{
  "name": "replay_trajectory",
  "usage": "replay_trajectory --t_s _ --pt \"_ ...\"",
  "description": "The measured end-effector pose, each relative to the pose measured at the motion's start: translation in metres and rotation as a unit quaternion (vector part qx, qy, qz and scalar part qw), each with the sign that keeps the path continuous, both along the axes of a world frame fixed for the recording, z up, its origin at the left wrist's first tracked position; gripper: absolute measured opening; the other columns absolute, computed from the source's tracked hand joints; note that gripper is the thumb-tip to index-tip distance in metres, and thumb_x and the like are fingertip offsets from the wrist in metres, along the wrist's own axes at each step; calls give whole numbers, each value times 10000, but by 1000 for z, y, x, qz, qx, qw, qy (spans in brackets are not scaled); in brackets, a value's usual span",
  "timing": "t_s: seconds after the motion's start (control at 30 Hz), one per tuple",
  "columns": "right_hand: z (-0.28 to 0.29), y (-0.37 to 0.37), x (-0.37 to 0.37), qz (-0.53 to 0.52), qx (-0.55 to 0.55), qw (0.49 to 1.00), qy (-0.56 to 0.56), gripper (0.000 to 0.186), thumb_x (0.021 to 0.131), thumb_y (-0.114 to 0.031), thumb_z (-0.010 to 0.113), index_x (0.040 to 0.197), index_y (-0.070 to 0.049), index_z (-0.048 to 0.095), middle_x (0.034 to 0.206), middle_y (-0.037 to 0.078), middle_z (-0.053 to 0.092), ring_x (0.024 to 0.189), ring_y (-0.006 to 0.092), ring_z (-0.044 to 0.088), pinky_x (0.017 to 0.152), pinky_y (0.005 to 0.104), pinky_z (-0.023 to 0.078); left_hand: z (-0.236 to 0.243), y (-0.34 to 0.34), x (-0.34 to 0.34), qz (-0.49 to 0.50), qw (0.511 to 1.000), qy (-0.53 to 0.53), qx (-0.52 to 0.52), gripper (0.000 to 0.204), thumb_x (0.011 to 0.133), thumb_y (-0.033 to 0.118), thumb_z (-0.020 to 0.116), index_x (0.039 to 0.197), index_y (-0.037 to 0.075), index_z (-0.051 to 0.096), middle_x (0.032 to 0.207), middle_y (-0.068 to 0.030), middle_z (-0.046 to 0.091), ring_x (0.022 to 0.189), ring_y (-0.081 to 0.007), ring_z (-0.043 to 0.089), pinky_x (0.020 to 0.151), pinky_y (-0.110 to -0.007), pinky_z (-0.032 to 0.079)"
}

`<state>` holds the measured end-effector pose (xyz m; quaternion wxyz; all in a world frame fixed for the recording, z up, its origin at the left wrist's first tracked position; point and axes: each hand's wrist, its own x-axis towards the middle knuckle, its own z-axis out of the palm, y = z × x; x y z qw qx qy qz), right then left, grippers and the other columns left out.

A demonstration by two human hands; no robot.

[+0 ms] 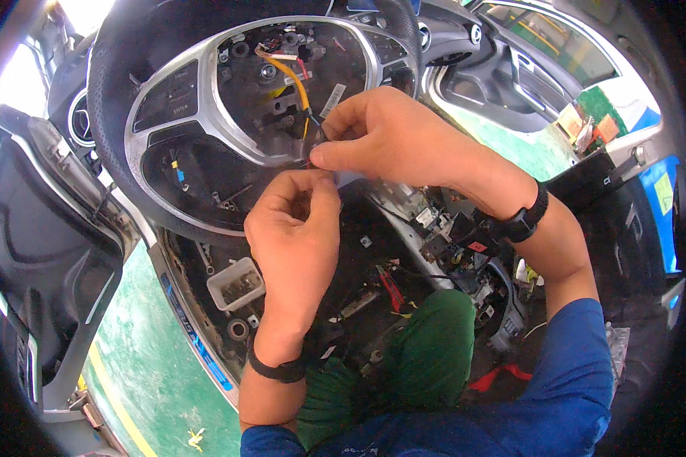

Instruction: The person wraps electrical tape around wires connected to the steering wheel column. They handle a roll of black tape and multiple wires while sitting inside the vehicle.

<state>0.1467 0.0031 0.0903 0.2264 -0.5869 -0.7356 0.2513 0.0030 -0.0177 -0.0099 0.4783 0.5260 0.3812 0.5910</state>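
A steering wheel with its centre cover off stands in front of me. From its open hub a yellow-sleeved wire harness runs down and splits into thin wires near my fingertips. My right hand is closed, thumb and forefinger pinching at the end of these thin wires. Just below and to the left, my left hand is closed in a pinch, its fingertips close to the right thumb. What the left fingers hold is too small and hidden to make out. Something pale shows just behind the fingertips.
A white plastic tray with small parts sits on the car floor, left of my legs. Red-handled pliers lie farther right. Loose trim and connectors cover the stripped centre console. An open car door stands at left.
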Motion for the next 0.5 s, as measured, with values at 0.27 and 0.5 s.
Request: replay_trajectory --t_s 0.27,0.5 --pt "-4 -9 -1 -22 1 994 109 306 820 -202 739 1001 39 690 733 112 685 622 127 634 591 283 520 -3 1 7 157 971 -43 175 99 895 51 682 972 -6 659 888 -37 656 731 -54 576 626 -201 468" --pt "-22 -10 5 38 38 978 203 340 833 -93 701 1133 41 610 841 86 688 748 110 638 659 268 519 -2 5 8 109 987 -35 116 154 918 88 682 1034 -13 692 863 -44 677 744 -63 601 641 -203 479"
